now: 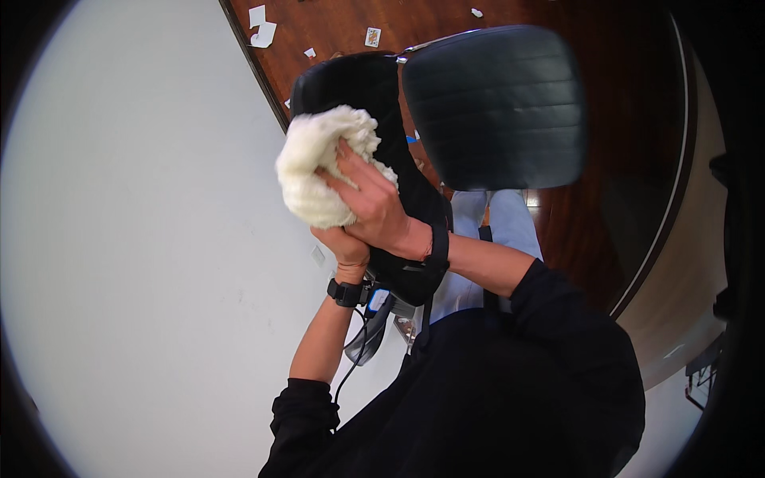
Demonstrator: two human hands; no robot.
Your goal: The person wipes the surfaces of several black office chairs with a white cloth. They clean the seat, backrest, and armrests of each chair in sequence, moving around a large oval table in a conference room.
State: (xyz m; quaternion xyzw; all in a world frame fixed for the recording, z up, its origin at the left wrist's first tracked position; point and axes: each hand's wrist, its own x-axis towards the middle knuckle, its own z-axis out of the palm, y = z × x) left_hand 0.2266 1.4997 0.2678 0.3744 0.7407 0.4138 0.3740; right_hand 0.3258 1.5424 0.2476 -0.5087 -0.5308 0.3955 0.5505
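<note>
A fluffy white plush or fur-like item point(311, 167) is held up in both hands, above a black padded chair part point(412, 173). My right hand point(373, 200) presses its fingers into the near side of the white item. My left hand point(343, 245) is below and partly behind it, its fingers hidden by the item. The two hands lie close together and overlap in view. What exactly the white item is cannot be told.
A black ribbed chair cushion point(496, 107) is right of the hands. A pale wall point(149, 209) fills the left. Paper scraps point(263, 36) and a playing card point(373, 37) lie on the reddish wood floor point(430, 21). A curved table edge point(675, 209) runs along the right.
</note>
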